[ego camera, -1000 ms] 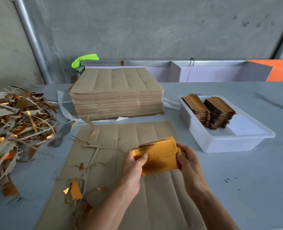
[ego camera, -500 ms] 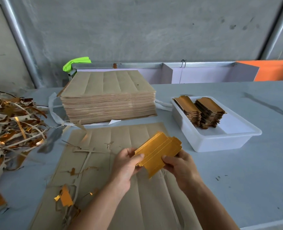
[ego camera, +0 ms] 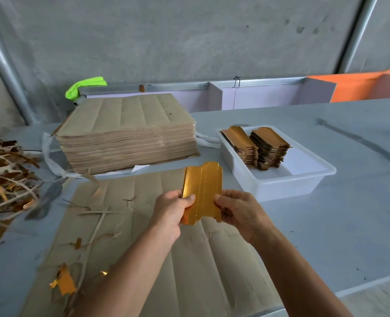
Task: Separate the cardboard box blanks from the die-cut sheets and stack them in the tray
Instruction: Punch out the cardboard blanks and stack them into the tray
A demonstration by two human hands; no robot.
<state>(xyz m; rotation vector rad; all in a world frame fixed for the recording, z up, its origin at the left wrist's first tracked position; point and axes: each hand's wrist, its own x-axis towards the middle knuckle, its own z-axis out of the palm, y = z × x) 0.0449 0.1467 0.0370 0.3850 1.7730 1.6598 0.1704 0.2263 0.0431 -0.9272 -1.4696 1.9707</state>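
Both hands pinch a small bundle of gold blanks (ego camera: pixel 202 191) upright above the table (ego camera: pixel 326 213): left hand (ego camera: pixel 172 208) and right hand (ego camera: pixel 239 209) fingers grasping its lower edges, near the white tray (ego camera: pixel 280 186).

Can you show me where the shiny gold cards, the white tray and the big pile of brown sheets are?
gold blanks (ego camera: pixel 203 191), head view: the gold face between both hands.
white tray (ego camera: pixel 287 187), head view: its near front wall.
stack of die-cut sheets (ego camera: pixel 130 113), head view: its top sheet.
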